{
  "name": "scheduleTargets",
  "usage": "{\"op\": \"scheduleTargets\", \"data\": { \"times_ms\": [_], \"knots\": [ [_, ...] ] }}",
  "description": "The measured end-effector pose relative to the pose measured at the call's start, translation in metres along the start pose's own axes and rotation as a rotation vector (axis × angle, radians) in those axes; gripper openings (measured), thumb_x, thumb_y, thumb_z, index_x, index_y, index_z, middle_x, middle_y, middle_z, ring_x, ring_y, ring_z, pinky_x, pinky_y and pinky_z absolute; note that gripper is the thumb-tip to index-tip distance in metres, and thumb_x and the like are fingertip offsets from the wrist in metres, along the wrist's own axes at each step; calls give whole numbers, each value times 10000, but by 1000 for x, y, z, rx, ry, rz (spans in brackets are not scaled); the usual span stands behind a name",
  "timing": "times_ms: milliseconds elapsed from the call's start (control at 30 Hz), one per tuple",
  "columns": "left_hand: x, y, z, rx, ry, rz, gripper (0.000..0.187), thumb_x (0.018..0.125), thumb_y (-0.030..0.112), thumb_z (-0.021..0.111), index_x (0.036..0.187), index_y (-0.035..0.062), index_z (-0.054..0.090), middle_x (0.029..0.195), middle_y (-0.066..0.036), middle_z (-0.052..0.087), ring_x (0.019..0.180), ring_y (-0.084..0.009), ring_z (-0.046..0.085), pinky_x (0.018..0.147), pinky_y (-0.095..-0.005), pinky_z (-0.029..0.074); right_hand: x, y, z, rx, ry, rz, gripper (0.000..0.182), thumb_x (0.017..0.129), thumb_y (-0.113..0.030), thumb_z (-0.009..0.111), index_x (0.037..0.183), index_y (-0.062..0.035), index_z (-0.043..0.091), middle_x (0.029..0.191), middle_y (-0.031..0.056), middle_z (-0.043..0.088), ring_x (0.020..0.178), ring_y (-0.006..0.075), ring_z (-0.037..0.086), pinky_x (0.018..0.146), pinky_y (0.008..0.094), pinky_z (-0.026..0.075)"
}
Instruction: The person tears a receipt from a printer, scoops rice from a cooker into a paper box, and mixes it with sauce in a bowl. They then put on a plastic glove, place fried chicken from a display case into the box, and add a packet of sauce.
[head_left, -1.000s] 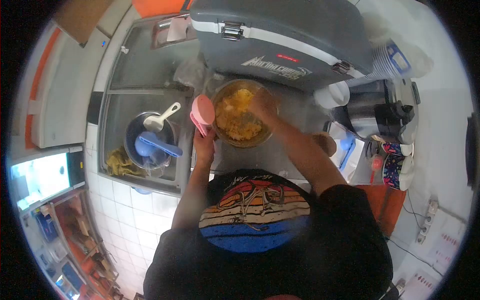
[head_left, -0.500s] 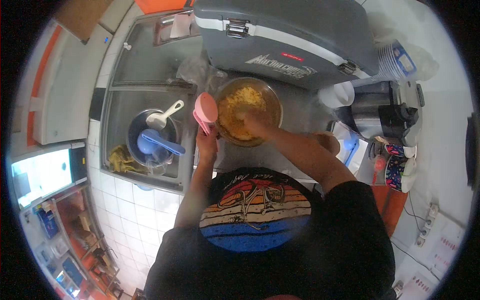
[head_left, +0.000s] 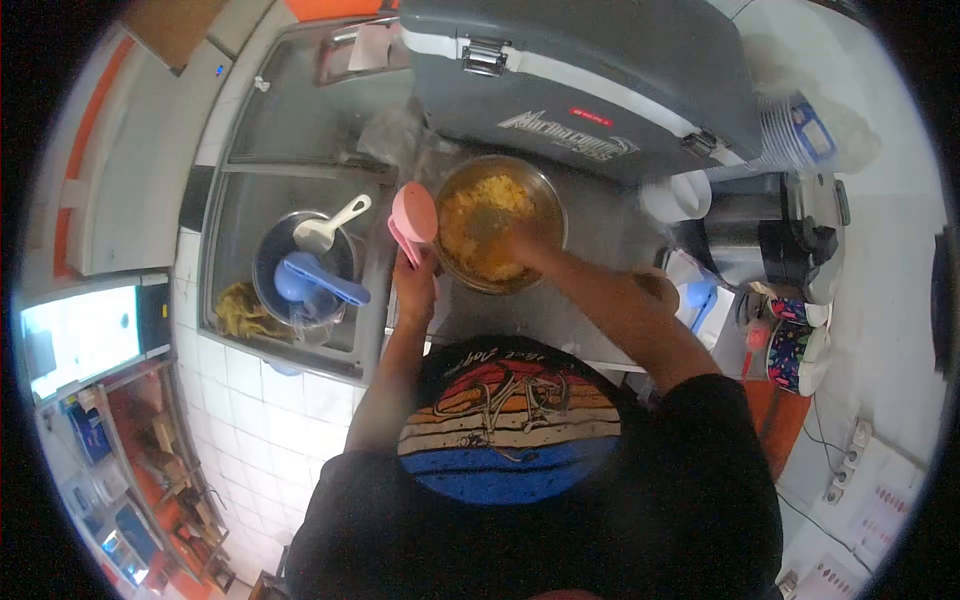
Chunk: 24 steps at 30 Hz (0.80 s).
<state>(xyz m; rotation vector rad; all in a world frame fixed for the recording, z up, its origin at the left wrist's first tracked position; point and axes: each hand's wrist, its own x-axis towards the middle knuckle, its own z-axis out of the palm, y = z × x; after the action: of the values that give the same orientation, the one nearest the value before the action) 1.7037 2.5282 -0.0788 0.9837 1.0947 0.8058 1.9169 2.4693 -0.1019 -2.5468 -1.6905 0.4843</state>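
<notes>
My left hand (head_left: 415,287) is closed around the handle of a pink ladle (head_left: 413,212). Its round cup is up, just left of a metal bowl (head_left: 562,225). Inside the bowl lies a crumbly yellow-orange mixture (head_left: 490,205). My right hand (head_left: 528,247) reaches down into the bowl, over the right side of the mixture. Motion blur smears its fingers, so I cannot make out whether they hold anything.
At left is a sink (head_left: 215,290) with a dark pot (head_left: 262,270), a blue ladle (head_left: 325,280), a white scoop (head_left: 330,225) and a yellowish cloth (head_left: 240,312). A big grey cooler box (head_left: 600,90) stands behind the bowl. Farther right are white cups (head_left: 685,195) and a black-and-silver appliance (head_left: 740,230).
My right hand has shifted right within the bowl, uncovering more of the mixture's middle. The left hand keeps the pink ladle in nearly the same place.
</notes>
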Motion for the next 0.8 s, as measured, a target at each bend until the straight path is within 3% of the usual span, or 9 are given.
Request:
{"op": "scheduleTargets", "data": {
  "times_ms": [133, 233, 333, 400, 467, 533, 633, 733, 800],
  "knots": [
    [3, -13, -7, 48, -23, -34, 108, 851, 62, 612, 942, 36, 560, 786, -17, 574, 692, -117, 543, 636, -278, 447, 11, -35, -129, -107, -547, -9, 379, 839, -248, 575, 1155, -39, 593, 1112, 190, 630, 1044, 317, 600, 927, 524, 414],
    [-2, -1, -4, 18, -30, -62, 104, 847, 59, 610, 936, 38, 561, 783, -14, 578, 691, -111, 541, 632, -273, 443, 6, -45, -116, -59, -318, -74, 322, 822, -249, 590, 1050, -30, 651, 1014, 180, 664, 978, 325, 632, 900, 497, 448],
    [-3, 1, -3, 17, -6, -84, 98, 841, 58, 609, 926, 38, 566, 791, -13, 584, 685, -107, 540, 626, -272, 440, -14, -26, 11, 36, 462, -90, 252, 793, -243, 615, 838, -9, 698, 783, 152, 682, 782, 322, 673, 738, 461, 514],
    [1, -8, -5, 12, 11, -51, 94, 836, 57, 610, 919, 36, 571, 791, -14, 587, 680, -108, 540, 621, -271, 439, -10, -22, 21, -43, 336, -89, 256, 787, -238, 614, 850, -3, 695, 790, 163, 680, 789, 324, 672, 736, 452, 516],
    [1, -21, -9, -6, 19, 26, 92, 832, 56, 613, 913, 32, 576, 785, -16, 587, 675, -111, 541, 617, -271, 439, 2, -13, 10, -45, -19, -86, 272, 780, -234, 618, 901, 0, 684, 846, 180, 676, 842, 339, 660, 802, 459, 489],
    [0, -14, -7, -43, 9, 11, 95, 827, 53, 615, 911, 28, 580, 778, -15, 585, 673, -113, 541, 613, -268, 436, 23, -24, -92, 35, -575, -49, 322, 772, -231, 627, 992, 0, 666, 952, 202, 669, 940, 365, 637, 935, 484, 435],
    [-1, -14, -5, -41, 15, -26, 99, 821, 48, 614, 911, 23, 581, 766, -13, 581, 667, -115, 540, 608, -267, 432, 34, 3, -90, 105, -418, 157, 330, 785, -234, 640, 1007, 9, 661, 1083, 217, 633, 1039, 361, 598, 998, 486, 382],
    [0, -13, -6, -44, 7, -24, 105, 824, 52, 611, 922, 26, 583, 771, -8, 579, 681, -110, 540, 617, -266, 430, 14, 51, 38, -139, 421, -31, 274, 810, -237, 632, 893, 18, 686, 1118, 216, 621, 1025, 328, 606, 916, 468, 443],
    [2, -17, -6, -39, -13, 0, 109, 842, 65, 598, 944, 31, 580, 794, -10, 583, 707, -115, 540, 641, -273, 433, -1, 23, 8, -34, 111, 54, 274, 831, -239, 611, 902, 16, 683, 1132, 212, 611, 1037, 324, 596, 905, 467, 444]
  ]
}}
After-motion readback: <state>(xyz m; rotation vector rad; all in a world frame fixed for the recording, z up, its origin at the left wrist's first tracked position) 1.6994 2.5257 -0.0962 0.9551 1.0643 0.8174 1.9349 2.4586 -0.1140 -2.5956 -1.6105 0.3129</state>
